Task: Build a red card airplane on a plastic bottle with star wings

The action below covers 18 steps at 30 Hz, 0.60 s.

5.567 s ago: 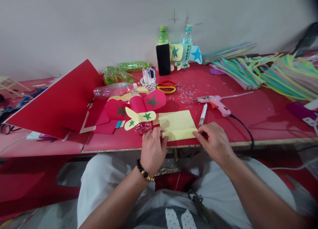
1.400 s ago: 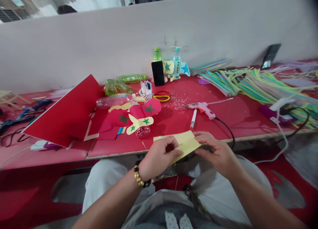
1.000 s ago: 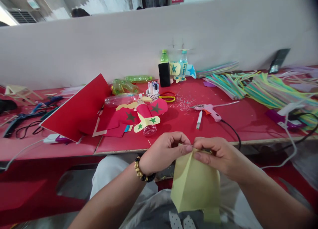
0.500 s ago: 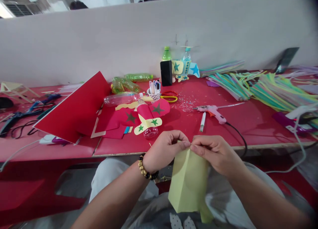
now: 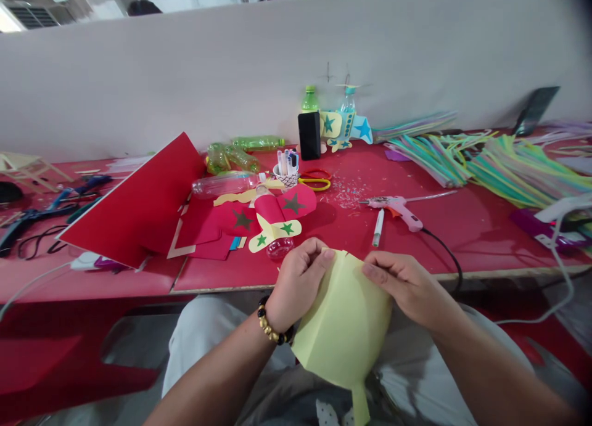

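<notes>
Above my lap I hold a sheet of pale yellow paper (image 5: 345, 321), creased near its left side, with a narrow strip hanging from its lower edge. My left hand (image 5: 303, 278) pinches its upper left edge between thumb and fingers. At the upper right edge, my right hand (image 5: 404, 284) grips the paper the same way. A small notch shows in the top edge between my hands. Just beyond them on the red table lies a plastic-bottle plane (image 5: 280, 247) dressed in red paper wings with dark stars and a yellow strip with green stars.
A pink glue gun (image 5: 398, 209) and a white marker (image 5: 378, 227) lie to the right. Scissors (image 5: 317, 180) rest beside a cup of pens (image 5: 287, 176). A red board (image 5: 139, 210) leans at left. Colourful straws (image 5: 522, 167) spread at right. A black phone (image 5: 309, 136) stands behind.
My hands have moved apart from their meeting point at the top of the paper. The folded sheet has opened out wider and turned flatter toward me.
</notes>
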Available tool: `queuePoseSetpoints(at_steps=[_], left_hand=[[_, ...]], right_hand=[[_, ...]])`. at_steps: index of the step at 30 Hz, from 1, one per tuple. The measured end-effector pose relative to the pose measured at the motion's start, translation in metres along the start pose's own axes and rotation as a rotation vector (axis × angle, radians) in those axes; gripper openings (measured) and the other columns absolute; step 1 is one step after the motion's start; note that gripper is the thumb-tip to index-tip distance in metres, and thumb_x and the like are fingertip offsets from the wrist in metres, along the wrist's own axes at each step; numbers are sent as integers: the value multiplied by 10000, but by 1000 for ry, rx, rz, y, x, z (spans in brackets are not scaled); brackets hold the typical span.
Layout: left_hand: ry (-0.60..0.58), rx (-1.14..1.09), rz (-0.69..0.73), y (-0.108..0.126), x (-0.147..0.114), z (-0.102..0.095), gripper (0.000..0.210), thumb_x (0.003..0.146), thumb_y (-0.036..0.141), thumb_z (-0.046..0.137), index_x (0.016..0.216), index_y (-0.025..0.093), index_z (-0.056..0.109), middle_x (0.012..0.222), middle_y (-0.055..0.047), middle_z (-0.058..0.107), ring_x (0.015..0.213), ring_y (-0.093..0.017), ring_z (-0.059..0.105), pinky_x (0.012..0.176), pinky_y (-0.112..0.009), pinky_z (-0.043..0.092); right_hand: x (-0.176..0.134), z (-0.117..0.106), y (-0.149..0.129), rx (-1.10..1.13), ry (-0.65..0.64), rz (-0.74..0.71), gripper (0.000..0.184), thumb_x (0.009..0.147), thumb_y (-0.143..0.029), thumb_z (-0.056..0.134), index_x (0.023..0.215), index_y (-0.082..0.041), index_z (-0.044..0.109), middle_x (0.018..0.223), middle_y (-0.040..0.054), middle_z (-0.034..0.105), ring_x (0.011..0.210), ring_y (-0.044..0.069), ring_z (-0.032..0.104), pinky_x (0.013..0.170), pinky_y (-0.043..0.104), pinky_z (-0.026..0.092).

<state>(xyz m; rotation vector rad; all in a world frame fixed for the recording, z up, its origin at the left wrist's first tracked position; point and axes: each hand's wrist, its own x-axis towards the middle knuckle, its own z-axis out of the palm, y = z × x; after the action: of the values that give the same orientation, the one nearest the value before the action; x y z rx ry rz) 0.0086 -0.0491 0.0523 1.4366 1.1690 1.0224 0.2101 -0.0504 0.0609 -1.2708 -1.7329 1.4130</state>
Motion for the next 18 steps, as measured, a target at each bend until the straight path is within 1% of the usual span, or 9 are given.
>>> queuePoseSetpoints(at_steps=[3,6,14,16,18], left_hand=[[62,33,24,-2,-1,-1,282,932,389,498,743,182,476,678,34,420,631,-111,377,579,-217,315],[84,47,33,-4,-3,0,278,933,382,498,740,182,478,678,31,431,633,-115,384,578,-221,316],[130,40,38,-2,-2,-2,273,931,367,520,736,178,494,657,38,439,617,-105,379,577,-226,305],[132,15,27,-1,-1,-3,276,928,392,522,753,180,496,670,35,451,623,-105,388,587,-222,316],[98,-26,-3,-1,-1,-3,293,932,439,498,788,185,499,665,39,450,591,-99,381,562,-217,319]], right_hand=[[-3,3,7,-20,49,18,392,890,-518,519,679,-188,521,605,-35,408,561,103,369,493,228,287],[-4,6,10,9,75,44,392,886,-524,521,688,-186,532,616,-27,444,570,108,404,500,230,314],[-6,7,12,113,96,113,399,860,-545,554,702,-179,555,601,-27,468,544,102,429,488,232,313],[-6,7,13,135,105,123,395,857,-547,557,711,-180,562,596,-24,483,534,106,442,477,234,319],[-5,7,14,138,117,121,390,856,-544,559,712,-181,565,599,-22,497,530,107,449,471,234,327]])
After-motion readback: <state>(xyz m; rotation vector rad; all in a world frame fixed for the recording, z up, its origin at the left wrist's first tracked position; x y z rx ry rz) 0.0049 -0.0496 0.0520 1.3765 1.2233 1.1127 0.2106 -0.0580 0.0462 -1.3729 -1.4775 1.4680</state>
